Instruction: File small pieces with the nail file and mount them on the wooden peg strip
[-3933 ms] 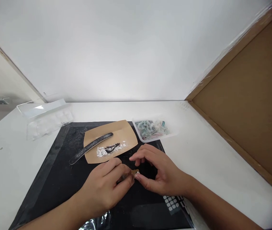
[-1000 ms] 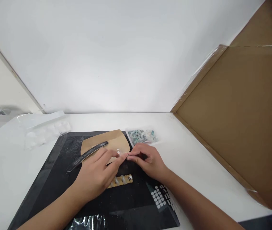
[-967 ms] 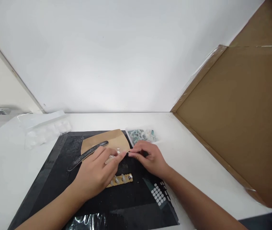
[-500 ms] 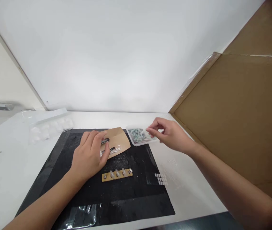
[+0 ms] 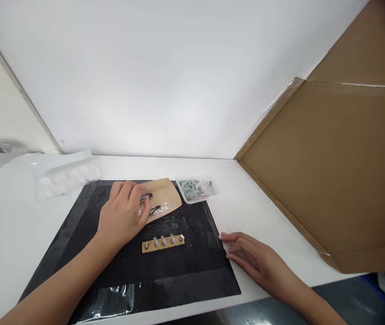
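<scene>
My left hand rests over the left part of a tan paper sheet, its thumb and fingers around a dark, slim tool. Small white and black bits lie on the sheet beside the thumb. Over the mat's right edge, my right hand has its fingertips at small whitish pieces; whether it grips any cannot be made out. Between the hands, a yellow strip on the mat bears metal studs and several clear upright pieces, with a white bit at its right end.
A black mat covers the middle of the white table. Behind it stands a clear tray of greenish-white pieces. Clear packaging with white lumps lies at the back left. Cardboard walls the right side.
My right hand has moved from beside the clear tray down towards me, to the whitish pieces at the mat's right edge. The left hand keeps its place. The view has shifted slightly.
</scene>
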`<state>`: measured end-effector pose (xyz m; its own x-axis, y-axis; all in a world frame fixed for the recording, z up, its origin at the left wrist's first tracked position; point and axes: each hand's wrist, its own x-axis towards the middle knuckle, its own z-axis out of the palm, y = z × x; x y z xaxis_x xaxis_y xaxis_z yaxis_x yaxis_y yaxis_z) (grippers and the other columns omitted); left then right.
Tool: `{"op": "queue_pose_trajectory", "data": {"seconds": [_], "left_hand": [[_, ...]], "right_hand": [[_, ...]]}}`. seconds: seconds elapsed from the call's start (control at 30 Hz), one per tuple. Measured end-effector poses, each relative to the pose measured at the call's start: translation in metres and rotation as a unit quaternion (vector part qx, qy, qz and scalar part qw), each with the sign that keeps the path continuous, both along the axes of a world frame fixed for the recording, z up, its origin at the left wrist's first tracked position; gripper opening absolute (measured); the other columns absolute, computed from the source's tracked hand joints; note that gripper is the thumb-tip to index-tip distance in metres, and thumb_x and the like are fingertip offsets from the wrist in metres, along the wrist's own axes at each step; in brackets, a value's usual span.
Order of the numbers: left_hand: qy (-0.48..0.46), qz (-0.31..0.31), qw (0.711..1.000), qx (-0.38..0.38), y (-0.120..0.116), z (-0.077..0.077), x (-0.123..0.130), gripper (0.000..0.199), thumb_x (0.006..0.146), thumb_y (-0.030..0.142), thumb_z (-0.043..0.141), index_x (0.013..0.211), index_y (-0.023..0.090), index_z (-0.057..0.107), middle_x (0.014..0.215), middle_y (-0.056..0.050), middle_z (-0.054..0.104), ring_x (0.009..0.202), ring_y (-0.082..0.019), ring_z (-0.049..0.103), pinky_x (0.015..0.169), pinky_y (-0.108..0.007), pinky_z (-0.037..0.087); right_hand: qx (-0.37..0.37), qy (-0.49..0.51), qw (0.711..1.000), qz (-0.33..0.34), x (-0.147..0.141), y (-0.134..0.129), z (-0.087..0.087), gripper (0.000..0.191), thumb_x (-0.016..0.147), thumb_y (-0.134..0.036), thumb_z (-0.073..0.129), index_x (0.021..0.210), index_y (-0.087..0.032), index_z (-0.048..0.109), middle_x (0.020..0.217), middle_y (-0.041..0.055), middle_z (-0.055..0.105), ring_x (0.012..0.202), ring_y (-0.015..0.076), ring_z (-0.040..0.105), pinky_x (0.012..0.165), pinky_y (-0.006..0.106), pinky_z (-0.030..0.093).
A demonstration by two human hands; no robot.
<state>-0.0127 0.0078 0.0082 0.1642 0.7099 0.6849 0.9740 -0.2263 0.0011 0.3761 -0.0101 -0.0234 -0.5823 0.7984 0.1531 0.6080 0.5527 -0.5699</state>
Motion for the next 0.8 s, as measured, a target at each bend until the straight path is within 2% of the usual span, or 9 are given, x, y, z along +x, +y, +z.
{"op": "queue_pose_trajectory", "data": {"seconds": [0.1,0.17,0.23,0.3,0.4,0.47,0.57,0.67,0.8], "left_hand": [[0.008,0.002,1.000,0.014,0.003,-0.001,-0.005,0.013,0.092,0.026,0.064,0.102,0.018,0.065,0.098,-0.011,0.066,0.103,-0.033,0.056,0.087,-0.042,0.053],[0.005,0.005,1.000,0.015,0.005,-0.003,-0.008,0.011,0.092,0.025,0.064,0.100,0.018,0.067,0.098,-0.012,0.065,0.104,-0.034,0.055,0.086,-0.042,0.053],[0.008,0.001,1.000,0.002,0.008,-0.004,-0.010,0.011,0.093,0.025,0.064,0.097,0.017,0.069,0.097,-0.013,0.064,0.104,-0.034,0.054,0.085,-0.042,0.053],[0.017,-0.023,0.999,-0.024,0.010,-0.006,-0.012,0.014,0.095,0.025,0.062,0.095,0.016,0.072,0.094,-0.013,0.064,0.101,-0.033,0.054,0.086,-0.044,0.053],[0.030,-0.072,0.994,-0.080,0.012,-0.008,-0.014,0.023,0.099,0.026,0.057,0.091,0.015,0.075,0.090,-0.012,0.065,0.097,-0.030,0.054,0.089,-0.047,0.052],[0.028,-0.086,0.990,-0.110,0.013,-0.008,-0.015,0.028,0.101,0.027,0.054,0.089,0.015,0.076,0.088,-0.012,0.066,0.096,-0.030,0.054,0.089,-0.047,0.052],[0.021,-0.076,0.987,-0.139,0.013,-0.008,-0.016,0.032,0.102,0.030,0.053,0.091,0.015,0.078,0.086,-0.012,0.066,0.096,-0.030,0.054,0.089,-0.046,0.051],[0.026,-0.047,0.987,-0.151,0.012,-0.009,-0.016,0.032,0.102,0.032,0.054,0.094,0.015,0.079,0.088,-0.013,0.066,0.096,-0.031,0.053,0.090,-0.047,0.050],[0.065,-0.001,0.984,-0.166,0.010,-0.009,-0.014,0.030,0.100,0.035,0.057,0.101,0.013,0.077,0.100,-0.016,0.066,0.102,-0.034,0.053,0.091,-0.047,0.049]], "right_hand": [[0.057,-0.006,0.998,-0.028,0.009,0.011,-0.002,0.013,0.104,-0.034,0.058,0.094,-0.026,0.063,0.126,0.0082,0.072,0.120,0.0268,0.071,0.100,0.045,0.062],[0.094,-0.009,0.994,-0.048,0.012,0.023,0.004,0.015,0.103,-0.036,0.059,0.094,-0.026,0.065,0.120,0.0082,0.074,0.112,0.0269,0.073,0.092,0.043,0.064],[0.125,-0.007,0.990,-0.067,0.010,0.035,0.015,0.018,0.101,-0.040,0.062,0.092,-0.026,0.069,0.113,0.0088,0.074,0.101,0.0266,0.074,0.070,0.035,0.065],[0.150,0.012,0.985,-0.088,0.001,0.047,0.029,0.021,0.100,-0.043,0.065,0.090,-0.026,0.072,0.101,0.0086,0.074,0.087,0.0245,0.073,0.052,0.030,0.056],[0.165,0.059,0.982,-0.075,-0.028,0.060,0.055,0.021,0.099,-0.042,0.068,0.089,-0.025,0.076,0.085,0.0065,0.071,0.075,0.0212,0.067,0.051,0.030,0.050],[0.178,0.095,0.979,-0.032,-0.055,0.066,0.072,0.018,0.099,-0.039,0.069,0.091,-0.024,0.077,0.077,0.0044,0.067,0.069,0.0189,0.062,0.054,0.031,0.048],[0.123,0.126,0.983,0.045,-0.097,0.073,0.090,0.013,0.098,-0.034,0.071,0.091,-0.025,0.078,0.078,0.0025,0.067,0.071,0.0169,0.061,0.059,0.030,0.047],[0.106,0.150,0.980,0.074,-0.129,0.083,0.089,0.013,0.099,-0.031,0.071,0.089,-0.024,0.077,0.078,0.0018,0.066,0.072,0.0164,0.060,0.063,0.030,0.046],[0.104,0.177,0.976,0.076,-0.149,0.096,0.056,0.012,0.100,-0.030,0.069,0.090,-0.023,0.073,0.081,0.0019,0.067,0.075,0.0170,0.060,0.066,0.030,0.047]]}}
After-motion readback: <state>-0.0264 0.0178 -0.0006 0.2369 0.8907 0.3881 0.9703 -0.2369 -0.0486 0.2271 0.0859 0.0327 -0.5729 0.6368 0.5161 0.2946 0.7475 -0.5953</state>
